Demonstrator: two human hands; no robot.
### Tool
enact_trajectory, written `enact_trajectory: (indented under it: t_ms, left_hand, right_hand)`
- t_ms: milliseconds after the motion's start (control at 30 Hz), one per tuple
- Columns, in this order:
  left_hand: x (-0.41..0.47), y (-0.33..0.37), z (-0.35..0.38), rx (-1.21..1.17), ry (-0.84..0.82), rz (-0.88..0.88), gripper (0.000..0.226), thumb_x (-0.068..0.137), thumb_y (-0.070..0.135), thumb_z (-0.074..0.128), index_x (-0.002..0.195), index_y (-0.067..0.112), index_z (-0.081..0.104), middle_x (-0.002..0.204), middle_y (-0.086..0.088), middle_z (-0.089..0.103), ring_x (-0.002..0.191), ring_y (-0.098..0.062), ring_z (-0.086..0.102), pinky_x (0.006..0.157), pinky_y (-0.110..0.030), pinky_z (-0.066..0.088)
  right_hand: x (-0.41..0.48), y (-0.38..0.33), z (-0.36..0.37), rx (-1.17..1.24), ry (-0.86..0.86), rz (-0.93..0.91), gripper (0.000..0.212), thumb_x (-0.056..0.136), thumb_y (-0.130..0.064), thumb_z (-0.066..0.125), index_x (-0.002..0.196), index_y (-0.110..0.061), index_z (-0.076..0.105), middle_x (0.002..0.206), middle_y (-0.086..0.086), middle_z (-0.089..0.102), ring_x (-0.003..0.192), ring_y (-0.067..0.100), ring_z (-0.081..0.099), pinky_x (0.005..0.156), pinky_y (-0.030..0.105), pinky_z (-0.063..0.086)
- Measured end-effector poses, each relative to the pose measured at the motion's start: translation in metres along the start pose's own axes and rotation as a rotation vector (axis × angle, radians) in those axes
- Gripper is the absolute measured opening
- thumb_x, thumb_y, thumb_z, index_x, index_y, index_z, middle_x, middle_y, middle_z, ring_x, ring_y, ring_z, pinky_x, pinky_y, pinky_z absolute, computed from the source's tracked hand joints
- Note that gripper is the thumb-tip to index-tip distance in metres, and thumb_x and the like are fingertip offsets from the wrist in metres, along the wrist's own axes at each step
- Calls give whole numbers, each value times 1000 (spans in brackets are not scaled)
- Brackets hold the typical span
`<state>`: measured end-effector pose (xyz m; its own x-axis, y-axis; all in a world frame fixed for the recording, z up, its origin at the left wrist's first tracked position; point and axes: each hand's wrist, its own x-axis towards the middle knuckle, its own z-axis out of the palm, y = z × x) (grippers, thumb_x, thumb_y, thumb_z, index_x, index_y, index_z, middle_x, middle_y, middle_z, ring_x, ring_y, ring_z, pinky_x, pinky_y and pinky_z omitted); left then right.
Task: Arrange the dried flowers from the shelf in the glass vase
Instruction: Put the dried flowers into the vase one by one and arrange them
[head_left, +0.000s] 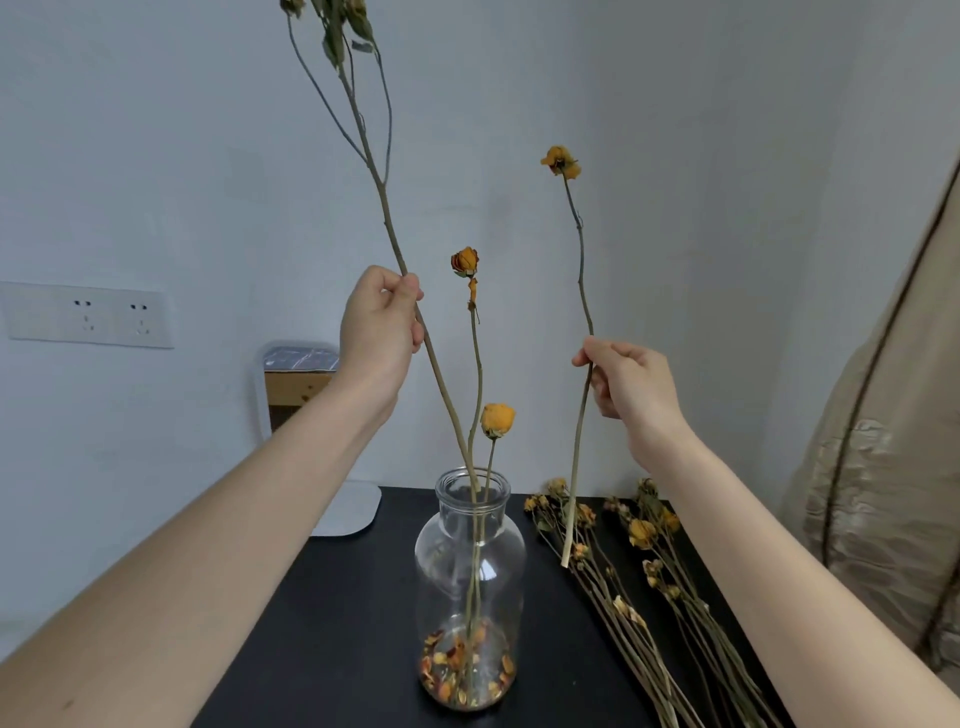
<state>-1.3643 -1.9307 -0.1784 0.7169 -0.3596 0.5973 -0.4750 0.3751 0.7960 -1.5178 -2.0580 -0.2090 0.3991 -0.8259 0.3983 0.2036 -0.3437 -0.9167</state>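
Placement of stems into the glass vase (470, 587), mid-task. The vase stands upright on the dark tabletop (332, 623) at about 6 o'clock in the view, with loose dried petals (465, 670) on its floor and two short yellow-headed stems (475, 364) already standing in its neck. The left hand (379, 332) has its grip closed around a tall branched stem (363, 150), thumb and fingers pinched on it partway up; this stem slants from 12 o'clock, where its dried leaves leave the frame, down into the vase mouth, so it appears to be in the act of being seated. The right hand (628, 382), at about 3 o'clock of the vase mouth, is pinched on a single yellow-headed stem (579, 260) held nearly upright, its cut end hanging free above the remaining bundle (639, 571), which lies flat on the tabletop to the right of the vase, toward 4 o'clock. Judged step: settling the tall stem while the next one waits. The next move likely calls for carrying the right-hand stem toward 9 o'clock, lifting its cut end over the rim, and lowering it through the narrow neck without knocking the brittle heads already placed.
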Motion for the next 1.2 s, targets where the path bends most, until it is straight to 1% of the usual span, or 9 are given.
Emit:
enact_trajectory:
  t_ms: [267,433,600,800,900,1033,1067,1133,1200]
  left_hand:
    - [-33,-46,-6,136,-123,-81,18,97,21,44,84,15,55,55,2,44,52,-10,42,58,-22,37]
    - [-55,-65,-16,278,-229,-87,16,91,25,57,87,13,66,55,6,46,53,-7,42,57,-23,35]
    - [-64,-70,-23,389,-281,-133,11,84,26,66,84,16,71,55,3,47,60,-12,48,65,-22,41]
    - [-63,-68,-23,362,-243,-171,9,85,24,65,84,18,72,77,5,64,74,-7,54,64,-17,40]
    - [-63,-68,-22,341,-228,-205,12,86,23,63,89,15,72,80,5,63,77,-8,54,63,-20,40]
    - [-68,-74,-25,228,-243,-299,7,84,30,65,88,25,67,80,5,59,74,-7,53,63,-22,40]
    - [-70,-79,-27,159,-291,-350,14,81,33,67,93,27,65,85,4,60,79,-7,54,67,-22,41]
    - [-75,-91,-36,45,-467,-437,49,69,39,77,112,27,59,106,6,61,100,-6,55,87,-25,42]
    - [-78,-99,-42,9,-684,-478,72,61,33,81,125,27,51,123,11,56,117,-4,49,103,-28,34]
  right_hand:
    - [-2,8,-1,2,-8,4,31,95,-19,50,67,-12,60,37,-12,36,31,3,28,34,13,25]
    - [-6,15,4,-3,-24,18,31,95,-19,50,66,-12,60,36,-12,36,31,2,28,34,12,25]
    - [-7,19,6,-2,-31,30,33,96,-19,49,65,-12,59,37,-12,36,30,2,28,33,12,25]
    - [-7,21,9,-9,-48,37,33,96,-19,49,65,-13,60,36,-12,36,29,2,28,33,12,25]
    - [-7,23,10,-11,-52,37,33,96,-19,49,65,-12,60,35,-12,36,29,2,28,33,12,25]
    - [-9,23,11,7,-55,34,33,96,-19,48,65,-13,59,35,-12,37,29,2,28,33,12,25]
    - [-8,25,11,4,-46,36,33,96,-19,48,65,-12,59,35,-12,37,29,2,28,33,12,25]
    - [-7,25,12,26,-34,36,33,96,-19,48,66,-12,59,35,-13,36,30,2,27,33,13,24]
    - [-5,21,11,65,-27,27,32,96,-18,49,65,-13,59,35,-12,36,30,3,27,33,13,23]
